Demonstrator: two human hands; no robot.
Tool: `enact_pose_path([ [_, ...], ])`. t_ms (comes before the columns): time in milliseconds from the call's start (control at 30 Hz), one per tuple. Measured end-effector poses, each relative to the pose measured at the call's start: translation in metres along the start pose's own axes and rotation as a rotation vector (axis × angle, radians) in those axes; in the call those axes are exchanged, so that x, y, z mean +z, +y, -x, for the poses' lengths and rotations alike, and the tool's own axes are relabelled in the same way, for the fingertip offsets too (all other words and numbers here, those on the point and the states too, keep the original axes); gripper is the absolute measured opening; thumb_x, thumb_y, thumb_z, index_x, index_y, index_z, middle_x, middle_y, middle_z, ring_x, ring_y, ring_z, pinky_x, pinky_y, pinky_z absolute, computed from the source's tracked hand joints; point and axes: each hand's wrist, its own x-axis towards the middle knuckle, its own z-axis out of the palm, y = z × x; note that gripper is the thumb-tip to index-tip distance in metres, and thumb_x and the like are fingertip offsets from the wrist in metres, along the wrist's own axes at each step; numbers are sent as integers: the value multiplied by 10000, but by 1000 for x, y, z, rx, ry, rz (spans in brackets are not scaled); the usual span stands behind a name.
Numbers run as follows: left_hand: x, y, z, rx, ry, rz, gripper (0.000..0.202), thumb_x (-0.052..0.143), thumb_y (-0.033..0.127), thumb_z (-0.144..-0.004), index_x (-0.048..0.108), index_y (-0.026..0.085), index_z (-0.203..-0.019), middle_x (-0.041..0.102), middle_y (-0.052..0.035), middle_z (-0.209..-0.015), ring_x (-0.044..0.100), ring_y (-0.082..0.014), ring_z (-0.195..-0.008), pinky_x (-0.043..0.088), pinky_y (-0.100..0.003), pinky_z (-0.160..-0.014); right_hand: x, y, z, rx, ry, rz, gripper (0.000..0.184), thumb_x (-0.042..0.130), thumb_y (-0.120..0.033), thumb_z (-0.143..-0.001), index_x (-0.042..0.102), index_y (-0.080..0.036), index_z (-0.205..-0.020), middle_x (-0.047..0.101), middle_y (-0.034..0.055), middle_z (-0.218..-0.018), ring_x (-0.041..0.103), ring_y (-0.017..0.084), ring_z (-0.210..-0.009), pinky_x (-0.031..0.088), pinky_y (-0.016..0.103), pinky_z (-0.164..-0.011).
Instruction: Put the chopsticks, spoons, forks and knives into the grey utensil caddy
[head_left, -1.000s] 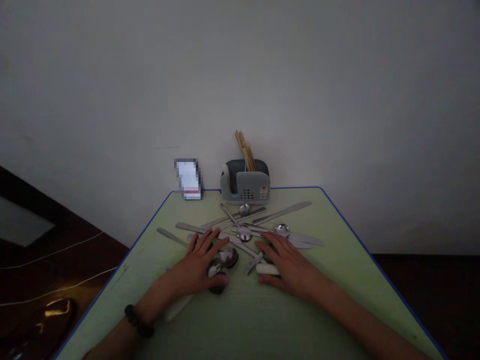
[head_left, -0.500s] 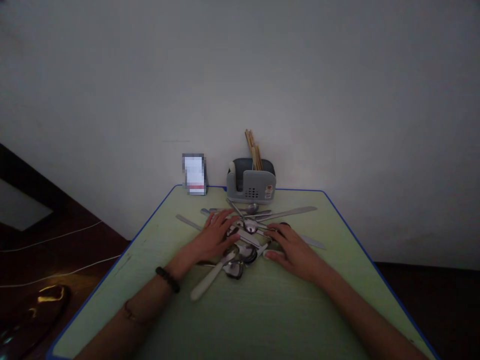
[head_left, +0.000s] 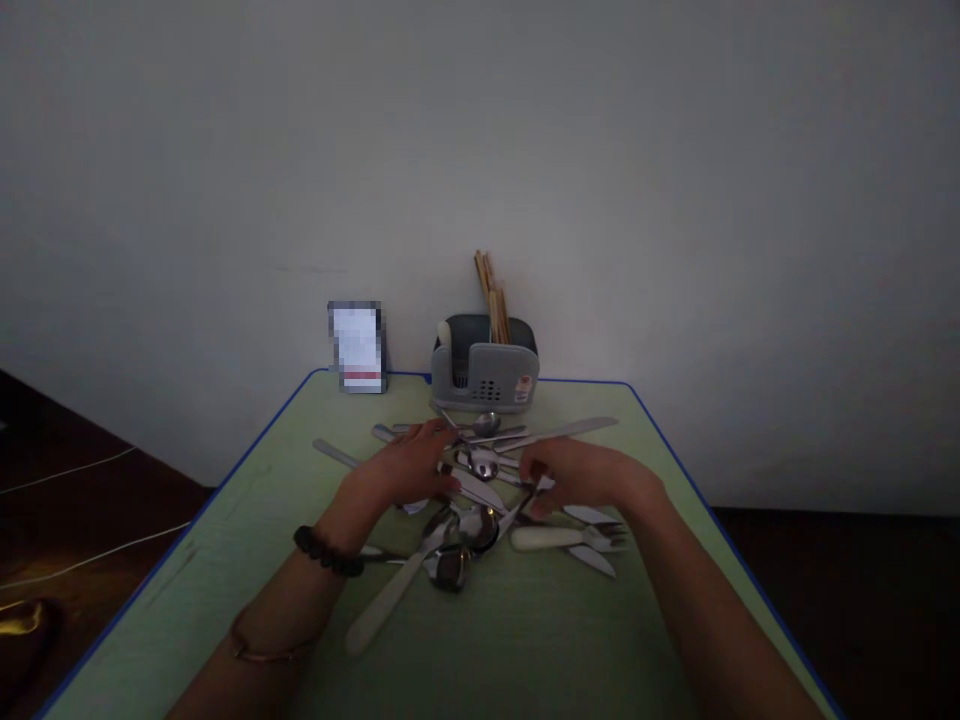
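A pile of metal cutlery lies on the light green table (head_left: 525, 640). My left hand (head_left: 409, 465) rests over the pile's left side, fingers spread, thumb beside a broad knife blade (head_left: 476, 487). On the right, my right hand (head_left: 581, 472) reaches down with bent fingers, thumb and forefinger apart around some handles; its fingertips are partly hidden. Between the hands lies a spoon (head_left: 484, 463). Nearer me are a white-handled spoon (head_left: 390, 600), a dark, shiny spoon (head_left: 448, 568) and a larger round spoon bowl (head_left: 476, 525). A white-handled fork (head_left: 551, 539) lies below my right hand, across knife blades.
A grey cutlery holder (head_left: 491, 375) with wooden chopsticks (head_left: 495, 305) stands at the table's back edge against the wall. Left of it, a phone with a lit screen (head_left: 360, 345) leans upright. A long knife (head_left: 577, 430) points right behind my right hand.
My right hand has shifted up and left, its fingers bending downward, and the white-handled fork beneath has come into view. My left hand stays over the pile. The whole view has shifted slightly.
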Motion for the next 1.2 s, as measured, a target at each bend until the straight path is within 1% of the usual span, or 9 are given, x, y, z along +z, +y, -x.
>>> enact_pose_path([
  [100,3,9,2,10,-35,-20,637,675,335,-707,449,151,-1273,440,-167,-1339,435,-320,-1221,378,-421,-978,9,-14,8,51,-103,133,366,787,-241,-586,693,-197,-937,710,57,-874,655,217,-771,432,244,-571],
  [200,1,15,1,32,-56,-61,421,690,307,-692,576,147,-1065,548,-143,-1155,515,-309,-1086,433,-388,-879,18,-26,8,74,-139,262,320,796,-222,-573,721,-181,-882,720,102,-865,669,258,-784,438,270,-572],
  [333,-4,17,-3,63,-88,-79,191,659,219,-703,630,179,-888,611,-85,-981,567,-255,-946,444,-311,-772,21,-31,4,34,-132,281,269,755,-172,-615,721,-155,-881,715,131,-924,663,279,-845,452,294,-625],
  [467,-5,14,-5,81,-83,-55,177,647,166,-680,623,187,-854,635,-47,-929,577,-213,-878,421,-264,-715,16,-20,5,-28,-141,205,236,683,-158,-661,698,-176,-896,707,86,-923,644,232,-818,411,258,-588],
  [667,-10,8,-4,96,-102,78,84,568,164,-732,614,192,-797,648,-7,-768,585,-169,-721,390,-237,-609,5,1,10,-163,22,-67,195,583,-275,-796,657,-184,-952,683,35,-817,582,164,-681,363,233,-553],
  [767,-15,4,-4,113,-54,112,115,513,220,-798,614,185,-841,657,-16,-806,584,-162,-741,411,-240,-650,1,4,11,-232,91,-142,245,517,-291,-852,645,-175,-1026,684,51,-861,589,171,-732,398,249,-625],
  [933,-13,-3,-9,152,83,128,178,468,241,-844,615,182,-924,663,-42,-914,584,-173,-823,434,-255,-729,-3,4,13,-220,144,-167,277,491,-294,-870,636,-164,-1067,684,72,-907,595,183,-765,422,275,-672],
  [1100,-4,-8,-15,97,-2,73,144,538,174,-791,641,193,-891,666,-34,-918,597,-181,-855,432,-264,-769,-2,2,13,-221,136,-164,269,494,-291,-870,638,-152,-1050,675,60,-833,579,170,-703,415,264,-635],
  [1200,-9,-3,-11,141,50,83,136,541,214,-820,643,184,-904,627,-56,-1014,577,-185,-922,430,-270,-817,-4,0,13,-249,205,-185,249,498,-304,-872,636,-155,-1015,658,48,-809,561,160,-688,415,264,-635],
])
